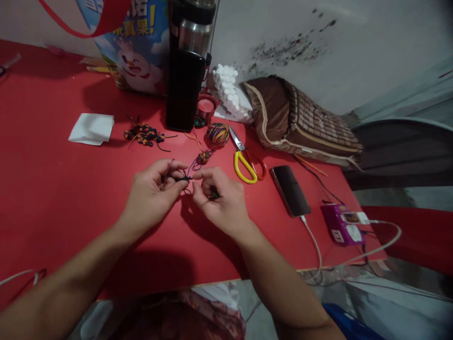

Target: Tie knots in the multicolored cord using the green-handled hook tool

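1. The left hand [150,194] is pinching a dark cord [182,179] between thumb and fingers; its grip is closing on the strand, with thin loops showing around the fingertips.
2. The right hand [225,198] is facing it, thumb and forefinger standing slightly apart just beside the cord's end. Something green is showing under its curled fingers, but the view is dim and small there, so I cannot tell whether this hand is gripping anything.
3. The cord is sitting between the two hands, above the near middle of the red worktop [53,189].
4. Just beyond the fingers, a small bundle [203,157] of multicoloured cord is lying on the worktop; a ball [218,134] of similar cord is resting behind it.
5. Scissors [240,147] with yellow and red handles are lying beside the ball, to its right.
6. Knotted cords [144,135] are lying beyond the left hand, with a white paper [92,129] to their left.
7. A black phone [184,89] is standing upright in front of a bottle [195,35], beside a printed bag [141,63].
8. Another phone [290,190] is lying right of the scissors, with a white cable [306,224] running from it; a purple box [334,229] is sitting farther right.
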`<act>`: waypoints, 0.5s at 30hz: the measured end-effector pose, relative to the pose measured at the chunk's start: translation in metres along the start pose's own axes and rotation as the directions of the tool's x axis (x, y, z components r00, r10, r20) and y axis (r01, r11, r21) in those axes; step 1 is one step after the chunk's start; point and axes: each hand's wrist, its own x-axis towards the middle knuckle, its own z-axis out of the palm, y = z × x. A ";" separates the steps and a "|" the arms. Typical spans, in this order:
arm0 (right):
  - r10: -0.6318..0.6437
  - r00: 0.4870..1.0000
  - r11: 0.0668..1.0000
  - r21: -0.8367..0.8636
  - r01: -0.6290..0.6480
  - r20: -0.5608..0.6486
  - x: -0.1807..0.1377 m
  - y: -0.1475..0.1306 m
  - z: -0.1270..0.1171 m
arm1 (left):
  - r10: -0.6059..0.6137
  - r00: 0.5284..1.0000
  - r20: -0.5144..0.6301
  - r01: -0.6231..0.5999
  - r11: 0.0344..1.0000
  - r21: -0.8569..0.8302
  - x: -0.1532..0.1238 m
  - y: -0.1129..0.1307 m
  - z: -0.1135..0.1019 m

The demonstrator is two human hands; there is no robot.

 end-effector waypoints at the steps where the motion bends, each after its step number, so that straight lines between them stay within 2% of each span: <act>1: -0.008 1.000 1.000 -0.030 0.008 0.006 -0.001 0.001 0.001 | 0.033 0.999 0.002 -0.033 0.999 0.040 -0.001 -0.002 0.000; 7: -0.035 0.999 0.991 -0.128 0.035 0.006 -0.003 0.004 0.005 | 0.198 0.980 0.036 -0.201 0.949 0.242 -0.005 -0.007 -0.001; 15: 0.000 1.000 0.989 -0.145 -0.002 -0.012 -0.003 0.002 0.007 | 0.241 0.970 0.021 -0.238 0.940 0.245 -0.005 -0.008 0.000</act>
